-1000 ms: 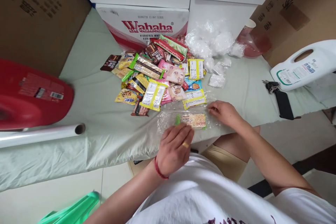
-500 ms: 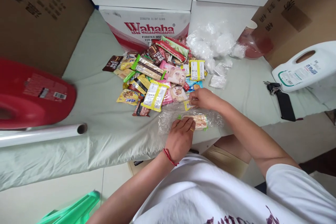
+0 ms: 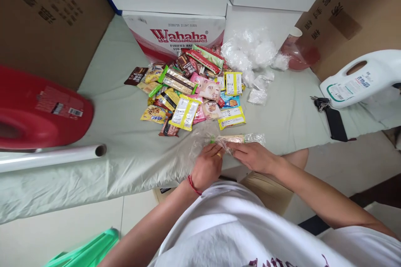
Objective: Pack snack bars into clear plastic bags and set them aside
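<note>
At the table's front edge lies a wrapped snack bar point(image 3: 233, 138) with a green end, in clear plastic film point(image 3: 202, 135). My left hand point(image 3: 209, 162), with a ring and a red cord bracelet, has its fingers closed on the film at the bar's left part. My right hand point(image 3: 255, 157) reaches in from the right, fingertips pinching film close to the left fingertips. Both hands partly cover the bar. Just beyond them lie a yellow-and-white packet point(image 3: 232, 117) and a heap of snack packets point(image 3: 184, 112).
Behind the heap stand a Wahaha carton point(image 3: 178, 33) and crumpled clear plastic point(image 3: 250, 50). A red jug point(image 3: 53, 108) and a film roll point(image 3: 62, 158) are on the left. On the right are a white detergent bottle point(image 3: 360, 79), keys point(image 3: 320, 103) and a black phone-like object point(image 3: 336, 123).
My right hand has come toward me from beside the heap to the bar, drawing film over it. The yellow-and-white packet is now uncovered. My left hand has shifted slightly left.
</note>
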`<state>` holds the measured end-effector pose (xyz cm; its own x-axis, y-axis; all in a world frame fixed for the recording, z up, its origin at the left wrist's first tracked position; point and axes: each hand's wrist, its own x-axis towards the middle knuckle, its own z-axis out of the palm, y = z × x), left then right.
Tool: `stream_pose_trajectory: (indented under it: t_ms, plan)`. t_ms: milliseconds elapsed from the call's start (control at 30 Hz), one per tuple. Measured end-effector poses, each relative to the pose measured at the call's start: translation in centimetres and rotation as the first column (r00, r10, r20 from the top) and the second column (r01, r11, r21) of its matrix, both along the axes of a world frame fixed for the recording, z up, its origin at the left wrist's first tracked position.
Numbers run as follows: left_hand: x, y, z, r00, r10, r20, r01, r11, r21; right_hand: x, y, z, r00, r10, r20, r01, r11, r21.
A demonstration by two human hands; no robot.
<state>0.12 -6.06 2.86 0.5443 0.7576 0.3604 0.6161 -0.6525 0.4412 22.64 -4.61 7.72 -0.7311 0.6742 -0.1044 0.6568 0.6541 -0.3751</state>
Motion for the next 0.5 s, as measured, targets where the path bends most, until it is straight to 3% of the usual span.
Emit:
stream_pose_trajectory:
  t_ms: [100,167,233,300,367,433,500]
  plan:
    - [-2.2,0.0,-0.1,0.977,0.036,0.208,-0.027,0.999,-0.045,0.0,0.0,-1.4,0.998,0.034,0.046,-0.035,0.999,0.006]
    - [-3.9,0.4,0.0,0.939,0.196,0.282,-0.176,0.98,-0.097,-0.2,0.3,-1.8,0.995,0.069,0.077,-0.072,0.997,0.033]
    - [-5.4,1.2,0.4,0.874,0.39,0.29,-0.372,0.921,-0.116,-0.4,0.5,-1.8,0.992,0.087,0.095,-0.093,0.994,0.057]
    - [-6.2,2.4,1.1,0.844,0.46,0.275,-0.455,0.886,-0.087,-0.6,0.6,-1.6,0.99,0.098,0.102,-0.105,0.993,0.063]
    - [-6.4,3.7,1.9,0.9,0.366,0.235,-0.365,0.93,-0.048,-0.8,0.7,-1.3,0.989,0.106,0.106,-0.113,0.992,0.057]
    - [-6.5,4.5,2.5,0.976,0.154,0.153,-0.15,0.988,-0.042,-0.7,0.8,-1.0,0.988,0.108,0.114,-0.114,0.992,0.048]
    - [-7.0,4.7,2.7,0.996,-0.063,0.068,0.07,0.992,-0.103,-0.4,0.9,-0.5,0.989,0.101,0.106,-0.105,0.994,0.027]
